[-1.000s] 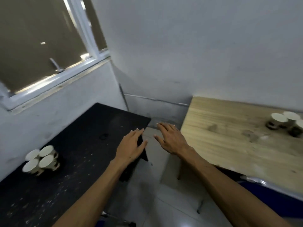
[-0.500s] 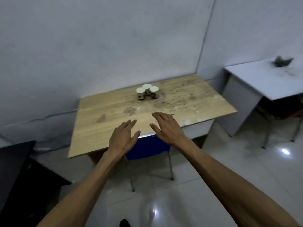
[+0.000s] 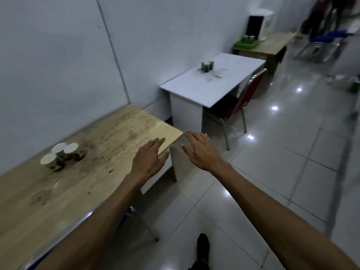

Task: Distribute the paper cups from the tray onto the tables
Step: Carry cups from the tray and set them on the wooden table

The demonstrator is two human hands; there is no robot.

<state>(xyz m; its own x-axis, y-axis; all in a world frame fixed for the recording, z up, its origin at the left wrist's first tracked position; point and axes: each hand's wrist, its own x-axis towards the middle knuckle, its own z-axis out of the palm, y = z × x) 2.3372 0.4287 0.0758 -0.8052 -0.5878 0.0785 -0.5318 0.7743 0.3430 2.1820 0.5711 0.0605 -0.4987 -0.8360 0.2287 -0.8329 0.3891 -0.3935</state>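
Three white-rimmed paper cups (image 3: pixel 60 155) stand grouped on the worn wooden table (image 3: pixel 109 137) at my left. More paper cups (image 3: pixel 207 65) sit on the white desk (image 3: pixel 212 84) further along the wall. On a far wooden table (image 3: pixel 276 42) a green tray (image 3: pixel 247 42) holds a few cups. My left hand (image 3: pixel 149 159) hovers flat over the wooden table's near corner, fingers apart, holding nothing. My right hand (image 3: pixel 201 151) is stretched out just past that corner, above the floor, also empty.
A red chair (image 3: pixel 247 94) is tucked at the white desk. A black and white appliance (image 3: pixel 257 22) stands behind the tray. Blue chairs (image 3: pixel 327 40) stand at the far right. Glossy tiled floor (image 3: pixel 282 152) runs to my right; my shoe (image 3: pixel 202 248) shows below.
The view has swung right, from the black table under the window, past the wooden table, to the white desk and the far tray. Both hands stay outstretched and empty.
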